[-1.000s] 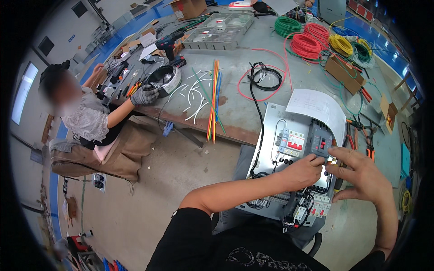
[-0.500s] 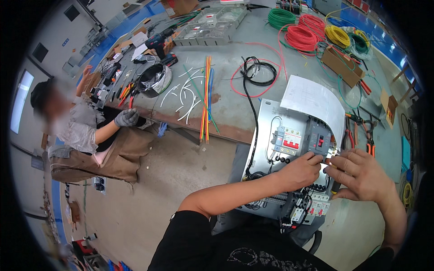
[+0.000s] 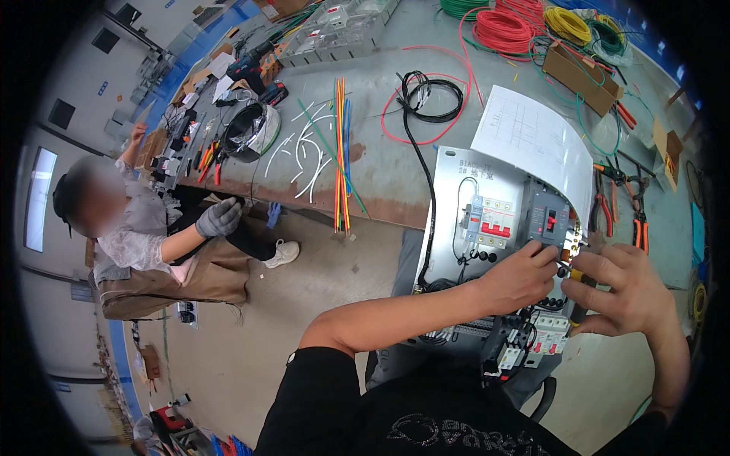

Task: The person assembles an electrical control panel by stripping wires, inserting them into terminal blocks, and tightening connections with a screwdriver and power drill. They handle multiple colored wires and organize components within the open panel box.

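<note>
While both hands meet over the panel (image 3: 456,228), the left hand (image 3: 517,277) has its fingertips pinched together on a small part at the lower edge of the black breaker (image 3: 549,220), and the right hand (image 3: 623,285) closes around a yellow-handled screwdriver (image 3: 576,277) just beside it, thumb and fingers touching the same spot. What the part is, can't tell, too small. The panel lies flat at the bench (image 3: 380,163) edge, tilted toward the person; it carries a grey-and-red breaker (image 3: 494,220) left of the black one, small white-and-red breakers (image 3: 544,342) at the near edge, and black wiring. A paper drawing (image 3: 532,137) curls over the panel's far corner. Left forearm comes in from lower centre, angled up and right; right wrist bends in from the right rim. A black cable (image 3: 426,163) runs from a coil on the bench down to the panel. Pliers (image 3: 604,209) lie right of the panel. Wire bundle (image 3: 342,152) lies well left. Another person (image 3: 144,235) sits far left, gloved hand raised.
</note>
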{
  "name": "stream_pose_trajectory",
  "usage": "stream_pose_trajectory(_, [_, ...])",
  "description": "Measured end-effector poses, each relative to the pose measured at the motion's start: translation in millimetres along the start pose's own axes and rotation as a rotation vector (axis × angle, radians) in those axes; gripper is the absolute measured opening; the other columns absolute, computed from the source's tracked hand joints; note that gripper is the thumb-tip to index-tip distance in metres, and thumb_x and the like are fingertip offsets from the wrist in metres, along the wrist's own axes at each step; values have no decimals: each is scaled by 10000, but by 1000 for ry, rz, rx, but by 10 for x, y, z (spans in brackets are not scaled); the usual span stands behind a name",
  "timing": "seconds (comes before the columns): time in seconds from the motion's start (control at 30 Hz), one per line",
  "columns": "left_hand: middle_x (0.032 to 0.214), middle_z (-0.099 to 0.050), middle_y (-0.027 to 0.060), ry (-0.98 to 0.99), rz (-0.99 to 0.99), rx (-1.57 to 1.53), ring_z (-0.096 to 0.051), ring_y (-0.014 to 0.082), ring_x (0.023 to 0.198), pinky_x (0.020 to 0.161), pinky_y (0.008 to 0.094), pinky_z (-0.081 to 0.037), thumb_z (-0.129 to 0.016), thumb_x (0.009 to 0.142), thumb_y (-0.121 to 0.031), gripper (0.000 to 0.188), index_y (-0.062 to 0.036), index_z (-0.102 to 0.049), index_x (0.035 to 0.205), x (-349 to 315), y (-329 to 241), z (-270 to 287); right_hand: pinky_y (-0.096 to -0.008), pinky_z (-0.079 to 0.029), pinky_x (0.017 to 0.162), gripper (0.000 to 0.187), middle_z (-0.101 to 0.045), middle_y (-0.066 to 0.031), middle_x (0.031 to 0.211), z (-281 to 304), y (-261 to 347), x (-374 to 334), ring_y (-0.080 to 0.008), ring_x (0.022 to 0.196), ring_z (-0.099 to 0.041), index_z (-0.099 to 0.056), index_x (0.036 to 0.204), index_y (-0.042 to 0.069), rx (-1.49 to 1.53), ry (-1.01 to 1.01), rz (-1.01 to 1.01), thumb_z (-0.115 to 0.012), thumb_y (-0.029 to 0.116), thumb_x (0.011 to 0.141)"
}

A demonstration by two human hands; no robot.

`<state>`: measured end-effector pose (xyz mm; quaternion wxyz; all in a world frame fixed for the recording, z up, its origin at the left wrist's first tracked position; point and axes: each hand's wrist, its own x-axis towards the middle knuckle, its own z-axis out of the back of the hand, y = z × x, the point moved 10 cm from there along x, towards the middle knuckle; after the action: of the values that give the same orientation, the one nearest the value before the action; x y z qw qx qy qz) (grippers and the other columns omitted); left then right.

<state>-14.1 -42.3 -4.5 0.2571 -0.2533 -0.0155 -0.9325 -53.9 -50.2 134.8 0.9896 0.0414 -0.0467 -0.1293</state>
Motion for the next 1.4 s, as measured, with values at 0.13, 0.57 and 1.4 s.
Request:
stream_pose_trajectory(0.13, [998,-645,36,72,9,71,-493,282,1193,949,420,-393,-653,842,-239,141,-147,-752,805,68,-50,-66,-463,-574,823,565,-593,-70,1179,-19,-13,-28,-257,890,-654,-716,1158,173,5,-5,-2,-780,565,756])
stream_pose_trajectory(0.57, [905,-650,40,149,33,142,-483,301,1201,955,430,-376,-649,851,-238,173,-106,-757,821,52,-52,-176,-371,-504,640,514,-562,-27,1064,-46,-71,-53,-204,773,-608,-708,1042,185,70,-85,17,-822,574,726])
stream_pose_trajectory(1.4, [875,-645,67,65,99,36,-520,281,1190,915,370,-401,-625,836,-202,188,-61,-746,809,33,45,-119,-401,-467,671,533,-606,-91,998,-177,-93,-241,-283,795,-624,-710,996,124,105,-340,-323,-843,563,724])
